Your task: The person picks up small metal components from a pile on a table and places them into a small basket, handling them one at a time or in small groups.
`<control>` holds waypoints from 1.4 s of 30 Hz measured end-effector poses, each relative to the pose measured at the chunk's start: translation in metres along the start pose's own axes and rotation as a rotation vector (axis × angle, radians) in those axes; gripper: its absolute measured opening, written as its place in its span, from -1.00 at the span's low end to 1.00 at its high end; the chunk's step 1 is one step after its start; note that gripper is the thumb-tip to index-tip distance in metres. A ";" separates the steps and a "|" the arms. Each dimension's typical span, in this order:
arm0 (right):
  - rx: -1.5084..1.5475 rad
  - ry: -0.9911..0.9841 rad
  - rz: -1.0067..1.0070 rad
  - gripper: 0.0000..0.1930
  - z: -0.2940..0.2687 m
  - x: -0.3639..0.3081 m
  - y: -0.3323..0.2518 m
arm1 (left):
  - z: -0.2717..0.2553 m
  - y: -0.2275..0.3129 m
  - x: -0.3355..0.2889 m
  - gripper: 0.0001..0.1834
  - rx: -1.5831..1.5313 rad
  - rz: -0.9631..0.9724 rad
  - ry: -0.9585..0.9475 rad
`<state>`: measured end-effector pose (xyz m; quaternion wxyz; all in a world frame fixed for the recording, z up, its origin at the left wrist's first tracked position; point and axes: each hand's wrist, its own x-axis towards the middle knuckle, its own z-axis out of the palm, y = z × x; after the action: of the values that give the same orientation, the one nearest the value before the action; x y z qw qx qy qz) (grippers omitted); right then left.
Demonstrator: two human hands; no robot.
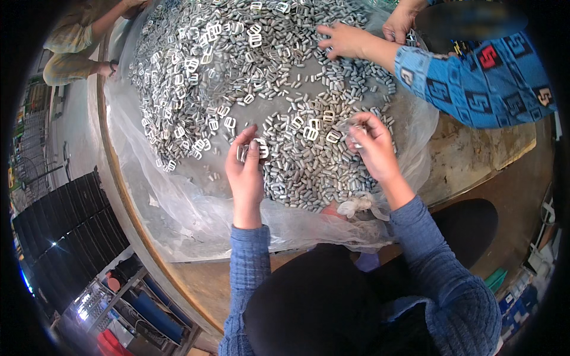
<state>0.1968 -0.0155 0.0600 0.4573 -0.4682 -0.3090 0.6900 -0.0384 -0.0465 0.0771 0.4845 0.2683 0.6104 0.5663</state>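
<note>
My left hand [243, 172] is closed around a few metal slide buckles [262, 148], which show between thumb and fingers. It hovers at the left edge of a heap of small grey metal pellets [309, 172]. My right hand [377, 145] pinches a small shiny metal piece [357, 143] over the heap's right side; motion blur hides its exact shape. Between my hands, loose buckles [310, 133] lie on top of the pellets. A larger mix of buckles and pellets [178, 89] spreads across the far left.
Clear plastic sheeting [196, 219], knotted near me [356, 206], lines the wood-edged table [127, 207]. At far right, a co-worker's hand [347, 41] reaches over the pellets from a blue patterned sleeve [469, 80]. Another person's arm [98, 68] rests at the far left edge.
</note>
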 end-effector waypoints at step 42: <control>1.549 -0.540 0.474 -0.51 0.054 0.118 -0.106 | 0.004 0.016 -0.010 -0.60 0.386 0.737 0.151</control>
<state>0.1659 0.1348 0.1281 0.4024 0.1048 0.2576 0.8722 -0.0345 -0.0500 0.0959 0.1442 0.5121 0.6025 0.5949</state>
